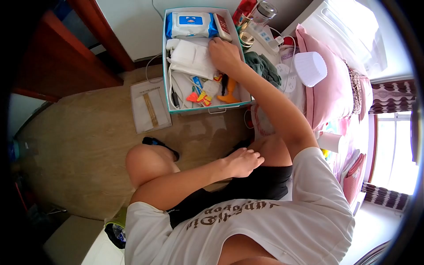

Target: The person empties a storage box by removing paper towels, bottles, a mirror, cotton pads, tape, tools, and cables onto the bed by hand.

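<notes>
Floor: brown wood-look flooring (88,132) spreads from the person's legs toward the reddish-brown wooden door (70,57), giving width on the left side.
Lap: the left hand (244,162) lies over the right thigh, fingers loosely curled; whether it grips anything cannot be told.
Front edge: the teal-rimmed white drawer (194,109) ends ahead of the knees; a yellow-striped white flat panel (141,115) lies beside its left wall.
Drawer's near half: an orange plastic tool (229,93) sits in the right corner, a slim black pen-like object (175,100) near the left wall.
Drawer's middle: the right hand (225,55) reaches over the right wall, next to the flat white packet (193,59); its fingertips are hidden, so its grip cannot be told.
Far edge: a blue-and-white wipes pack (191,24) lies there, a narrow strip of drawer bottom separating it from the packet.
</notes>
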`<state>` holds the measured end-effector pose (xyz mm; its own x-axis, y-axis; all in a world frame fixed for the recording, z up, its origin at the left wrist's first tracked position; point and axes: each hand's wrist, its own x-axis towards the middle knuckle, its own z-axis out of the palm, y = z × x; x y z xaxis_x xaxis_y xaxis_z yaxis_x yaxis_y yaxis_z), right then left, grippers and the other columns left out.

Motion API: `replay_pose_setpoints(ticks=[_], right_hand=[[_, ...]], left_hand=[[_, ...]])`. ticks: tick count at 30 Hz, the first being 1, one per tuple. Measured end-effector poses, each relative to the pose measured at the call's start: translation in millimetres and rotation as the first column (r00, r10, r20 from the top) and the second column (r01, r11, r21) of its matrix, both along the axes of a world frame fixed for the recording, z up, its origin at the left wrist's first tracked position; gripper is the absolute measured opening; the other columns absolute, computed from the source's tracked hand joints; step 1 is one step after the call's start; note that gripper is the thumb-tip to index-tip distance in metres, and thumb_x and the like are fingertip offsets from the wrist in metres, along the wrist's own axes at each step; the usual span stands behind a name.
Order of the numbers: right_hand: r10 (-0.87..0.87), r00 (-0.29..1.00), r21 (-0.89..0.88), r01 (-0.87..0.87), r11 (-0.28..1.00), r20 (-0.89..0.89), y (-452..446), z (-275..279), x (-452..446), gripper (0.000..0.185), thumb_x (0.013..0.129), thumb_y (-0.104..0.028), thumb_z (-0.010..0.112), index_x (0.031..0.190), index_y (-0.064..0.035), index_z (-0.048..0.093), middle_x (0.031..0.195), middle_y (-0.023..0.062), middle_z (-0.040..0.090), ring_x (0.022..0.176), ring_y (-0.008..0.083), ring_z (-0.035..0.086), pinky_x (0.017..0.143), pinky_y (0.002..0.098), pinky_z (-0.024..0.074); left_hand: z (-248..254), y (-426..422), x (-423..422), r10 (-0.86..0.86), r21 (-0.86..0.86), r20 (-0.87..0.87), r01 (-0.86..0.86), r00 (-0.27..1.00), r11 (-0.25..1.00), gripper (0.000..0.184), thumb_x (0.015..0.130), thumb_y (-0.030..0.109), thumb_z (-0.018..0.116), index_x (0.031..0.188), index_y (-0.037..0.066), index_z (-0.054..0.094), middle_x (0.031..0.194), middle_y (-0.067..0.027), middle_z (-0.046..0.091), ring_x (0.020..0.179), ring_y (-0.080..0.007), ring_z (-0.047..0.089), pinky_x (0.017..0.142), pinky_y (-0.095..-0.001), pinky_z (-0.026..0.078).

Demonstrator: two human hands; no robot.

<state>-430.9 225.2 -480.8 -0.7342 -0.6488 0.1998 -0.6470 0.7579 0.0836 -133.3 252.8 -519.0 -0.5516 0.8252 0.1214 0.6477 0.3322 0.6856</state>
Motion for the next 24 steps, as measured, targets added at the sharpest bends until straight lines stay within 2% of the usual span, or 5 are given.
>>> replay_pose_setpoints(ticks=[8, 14, 16, 19, 24], right_hand=[[0.121, 0.99, -0.199, -0.104, 0.974, 0.074, 13, 5, -3, 0.028, 0.093, -0.006, 0.056, 0.117, -0.0079, 0.071, 0.117, 0.0087, 0.071, 0.109, 0.0344, 0.069, 0.095, 0.0469, 0.0547], [0.129, 0.992, -0.22, -0.126, 0.967, -0.004, -4, 11, 9, 0.039, 0.094, -0.036, 0.067, 0.118, -0.0055, 0.071, 0.119, 0.0129, 0.07, 0.12, 0.0344, 0.064, 0.094, 0.0508, 0.0543], [0.133, 0.991, -0.222, -0.129, 0.966, 0.0, -10, 16, 21, 0.065, 0.085, -0.049, 0.076, 0.131, -0.0037, 0.065, 0.127, 0.0191, 0.065, 0.12, 0.038, 0.063, 0.097, 0.0523, 0.0537], [0.207, 0.961, -0.153, -0.181, 0.972, 0.182, -16, 22, 37, 0.078, 0.086, -0.048, 0.076, 0.145, -0.0026, 0.054, 0.148, 0.0237, 0.053, 0.129, 0.0425, 0.06, 0.107, 0.0501, 0.0506], [0.204, 0.969, -0.099, -0.191, 0.977, 0.137, -16, 25, 51, 0.073, 0.086, -0.038, 0.075, 0.147, -0.0051, 0.052, 0.149, 0.025, 0.054, 0.131, 0.0429, 0.059, 0.103, 0.0513, 0.0534]], left_hand=[[-5, 3, 2, 0.008, -0.043, -0.073, -0.011, 0.997, 0.999, 0.015, 0.09, 0.007, 0.064, 0.105, 0.004, 0.064, 0.102, -0.014, 0.07, 0.098, -0.0314, 0.071, 0.086, -0.0461, 0.058], [-5, 3, 0, 0.004, -0.053, -0.11, -0.01, 0.994, 0.999, 0.014, 0.089, 0.006, 0.063, 0.103, 0.004, 0.065, 0.1, -0.0134, 0.069, 0.098, -0.0312, 0.071, 0.085, -0.0455, 0.058], [-5, 4, 0, -0.001, -0.053, -0.097, -0.004, 0.995, 0.999, 0.014, 0.089, 0.006, 0.063, 0.103, 0.004, 0.065, 0.099, -0.0133, 0.069, 0.097, -0.031, 0.071, 0.084, -0.0455, 0.057], [-6, 4, -1, 0.004, -0.055, -0.106, -0.01, 0.994, 0.998, 0.014, 0.089, 0.006, 0.063, 0.103, 0.004, 0.066, 0.099, -0.0133, 0.069, 0.097, -0.0307, 0.07, 0.084, -0.0456, 0.057], [-9, 7, -1, -0.017, -0.091, -0.118, 0.006, 0.993, 0.996, 0.015, 0.089, 0.006, 0.062, 0.104, 0.004, 0.067, 0.098, -0.0134, 0.069, 0.098, -0.0311, 0.07, 0.085, -0.0457, 0.057]])
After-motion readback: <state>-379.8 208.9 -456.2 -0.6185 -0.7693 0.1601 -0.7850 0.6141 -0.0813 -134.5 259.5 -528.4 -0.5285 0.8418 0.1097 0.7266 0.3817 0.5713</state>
